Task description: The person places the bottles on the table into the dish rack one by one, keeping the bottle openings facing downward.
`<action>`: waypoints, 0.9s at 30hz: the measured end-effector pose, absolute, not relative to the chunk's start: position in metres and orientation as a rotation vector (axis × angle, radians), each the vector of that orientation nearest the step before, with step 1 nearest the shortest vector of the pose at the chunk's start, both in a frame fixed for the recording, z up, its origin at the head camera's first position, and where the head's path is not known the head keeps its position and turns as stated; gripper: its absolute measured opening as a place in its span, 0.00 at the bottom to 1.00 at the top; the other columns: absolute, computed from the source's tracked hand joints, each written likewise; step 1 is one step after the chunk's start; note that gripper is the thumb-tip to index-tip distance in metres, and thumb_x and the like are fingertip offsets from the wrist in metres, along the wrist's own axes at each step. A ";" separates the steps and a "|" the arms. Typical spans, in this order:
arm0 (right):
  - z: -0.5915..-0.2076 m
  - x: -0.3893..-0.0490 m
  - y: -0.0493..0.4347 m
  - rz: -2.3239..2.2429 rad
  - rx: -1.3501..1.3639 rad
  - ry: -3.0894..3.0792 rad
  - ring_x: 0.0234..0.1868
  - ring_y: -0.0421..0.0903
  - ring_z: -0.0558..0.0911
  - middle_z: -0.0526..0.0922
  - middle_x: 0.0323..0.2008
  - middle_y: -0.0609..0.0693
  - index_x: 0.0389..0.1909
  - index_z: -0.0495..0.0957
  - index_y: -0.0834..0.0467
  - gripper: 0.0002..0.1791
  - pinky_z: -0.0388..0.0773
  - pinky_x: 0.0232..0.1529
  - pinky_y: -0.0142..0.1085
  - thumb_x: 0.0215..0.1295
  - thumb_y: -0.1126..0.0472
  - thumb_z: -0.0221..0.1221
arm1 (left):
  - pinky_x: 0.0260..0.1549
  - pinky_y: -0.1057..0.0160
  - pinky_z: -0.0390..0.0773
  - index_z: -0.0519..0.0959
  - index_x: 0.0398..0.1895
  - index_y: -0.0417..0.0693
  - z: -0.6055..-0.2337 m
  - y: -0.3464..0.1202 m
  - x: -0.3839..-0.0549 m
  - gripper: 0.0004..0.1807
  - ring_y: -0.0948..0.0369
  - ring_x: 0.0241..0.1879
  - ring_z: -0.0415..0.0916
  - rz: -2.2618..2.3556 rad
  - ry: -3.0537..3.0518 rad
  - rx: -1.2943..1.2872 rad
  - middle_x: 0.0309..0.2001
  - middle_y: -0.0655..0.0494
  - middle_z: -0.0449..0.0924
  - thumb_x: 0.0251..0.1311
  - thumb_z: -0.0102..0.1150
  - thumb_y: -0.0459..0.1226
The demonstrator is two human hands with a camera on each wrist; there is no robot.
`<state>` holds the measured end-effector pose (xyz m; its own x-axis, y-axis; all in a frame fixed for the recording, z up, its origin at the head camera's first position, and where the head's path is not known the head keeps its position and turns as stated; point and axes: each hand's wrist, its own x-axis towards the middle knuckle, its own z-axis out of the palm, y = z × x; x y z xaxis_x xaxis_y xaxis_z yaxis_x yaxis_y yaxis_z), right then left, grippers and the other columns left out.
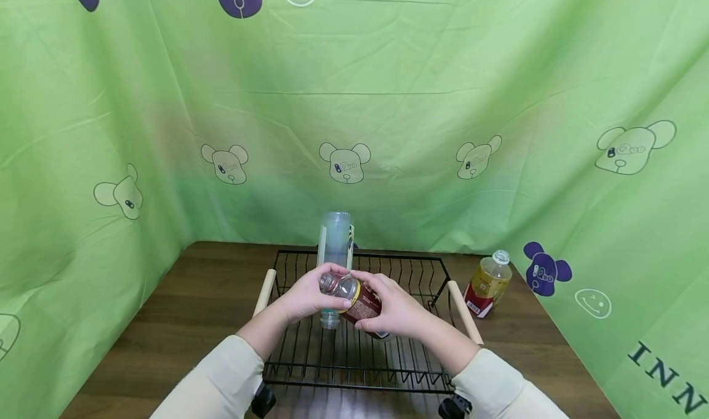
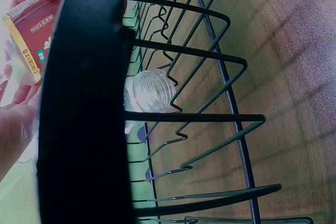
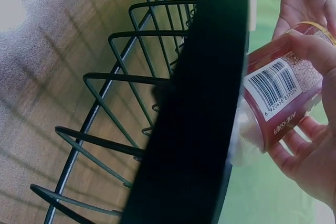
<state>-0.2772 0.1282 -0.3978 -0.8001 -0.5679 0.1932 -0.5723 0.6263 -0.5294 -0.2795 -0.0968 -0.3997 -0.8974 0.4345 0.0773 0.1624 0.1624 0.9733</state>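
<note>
Both hands hold one clear plastic bottle with a dark red label [image 1: 365, 305] over the dish rack [image 1: 354, 365]. It lies tilted, its neck toward the left and its base lower right. My left hand [image 1: 307, 296] grips it around the neck and shoulder. Lower down, my right hand [image 1: 397, 305] has thumb and fingers round the label, whose barcode [image 3: 273, 88] shows in the right wrist view. Just behind the left hand, a pale clear bottle [image 1: 335, 239] stands upside down in the rack; its mouth [image 2: 153, 92] pokes between the wires in the left wrist view.
Black wires form the rack, with pale wooden handles [image 1: 464, 313] at both sides. Right of it, another bottle with a yellow and red label [image 1: 488, 283] stands on the brown wooden table [image 1: 183, 320]. A green printed cloth [image 1: 410, 210] hangs behind and at the sides.
</note>
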 end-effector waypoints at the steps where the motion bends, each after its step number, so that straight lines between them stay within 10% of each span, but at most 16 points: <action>1: -0.398 -0.277 0.128 0.919 0.992 -2.830 0.51 0.48 0.74 0.75 0.55 0.52 0.72 0.61 0.46 0.50 0.76 0.45 0.41 0.46 0.51 0.73 | 0.47 0.57 0.82 0.68 0.62 0.39 -0.400 -0.097 -0.279 0.33 0.55 0.48 0.79 1.818 2.207 0.580 0.56 0.36 0.76 0.51 0.70 0.31; 27: -0.395 -0.280 0.136 1.059 0.856 -2.790 0.59 0.55 0.74 0.73 0.62 0.56 0.72 0.63 0.47 0.47 0.75 0.55 0.55 0.49 0.52 0.72 | 0.45 0.57 0.81 0.73 0.57 0.45 -0.408 -0.102 -0.280 0.30 0.55 0.48 0.76 1.813 2.410 0.490 0.53 0.43 0.76 0.51 0.73 0.38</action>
